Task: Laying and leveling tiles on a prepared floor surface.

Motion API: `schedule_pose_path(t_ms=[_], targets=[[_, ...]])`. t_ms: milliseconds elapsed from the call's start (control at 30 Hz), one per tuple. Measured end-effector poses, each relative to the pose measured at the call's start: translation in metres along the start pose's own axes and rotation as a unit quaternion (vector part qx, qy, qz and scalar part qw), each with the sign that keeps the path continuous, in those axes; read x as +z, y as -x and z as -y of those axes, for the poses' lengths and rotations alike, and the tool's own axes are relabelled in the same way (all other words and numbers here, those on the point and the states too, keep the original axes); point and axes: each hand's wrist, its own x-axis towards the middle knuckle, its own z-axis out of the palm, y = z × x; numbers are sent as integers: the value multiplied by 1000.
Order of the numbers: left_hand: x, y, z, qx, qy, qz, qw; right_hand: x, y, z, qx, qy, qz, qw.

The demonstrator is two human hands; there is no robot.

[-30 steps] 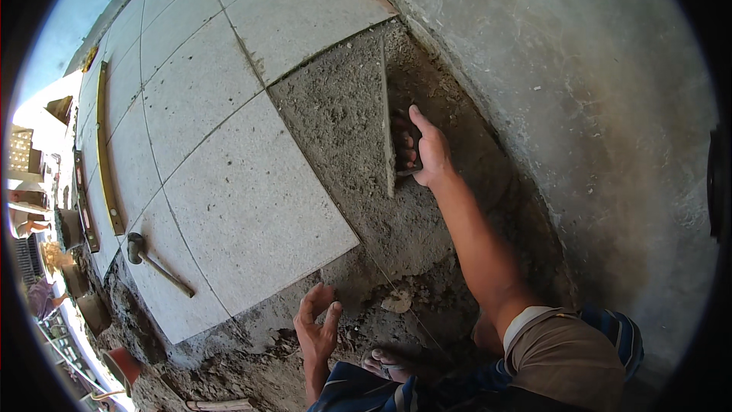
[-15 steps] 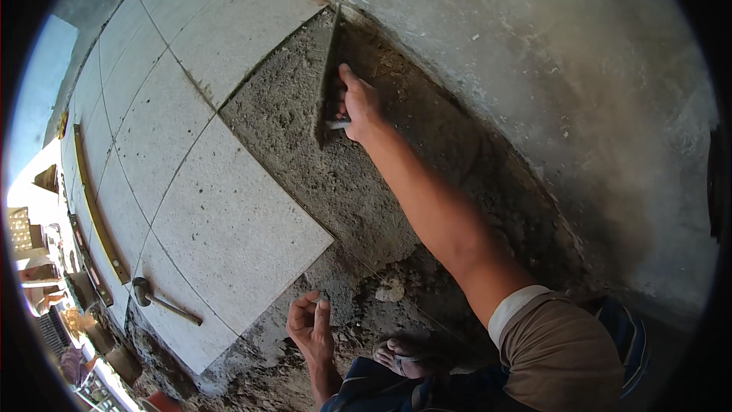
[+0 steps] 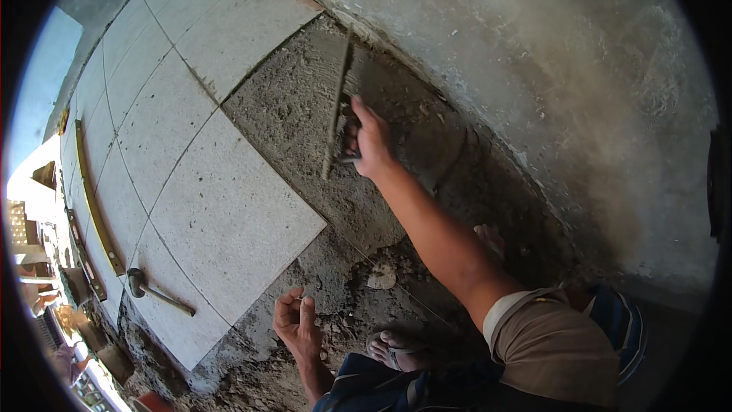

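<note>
My right hand [image 3: 371, 140] is closed round the handle of a plastering trowel [image 3: 338, 107]. The trowel's long blade shows nearly edge-on, tilted over a bed of wet grey mortar [image 3: 286, 107]. This bed lies between the pale floor tiles [image 3: 236, 206] and the wall, its surface partly smoothed and partly rough. Lower down, my left hand [image 3: 299, 326] hovers off the near tile's corner with thumb and fingers pinched together. Whatever sits in that pinch is too small to make out.
A rough plastered wall [image 3: 534, 46] borders the right side. On the tiles lie a mallet [image 3: 164, 297] and a long yellow straightedge [image 3: 95, 206]. A thin string [image 3: 419, 305] crosses the ground past a pale lump [image 3: 381, 277]. My sandalled foot [image 3: 393, 349] stands close by.
My right hand has drawn the trowel back toward me, away from the far end of the mortar bed. My left hand has shifted slightly left, still pinched.
</note>
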Motion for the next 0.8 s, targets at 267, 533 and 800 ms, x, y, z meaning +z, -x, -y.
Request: schedule_pose_path(t_ms=[267,533,800], targets=[[15,-11,-1,16,19,14,1000,-63,16,11,-14,-23,-119,993],[14,-20,1,35,-11,27,999,-102,159,-1,-120,-7,-266,956],[7,-16,-7,16,9,15,1000,5,43,18,115,199,92,969]])
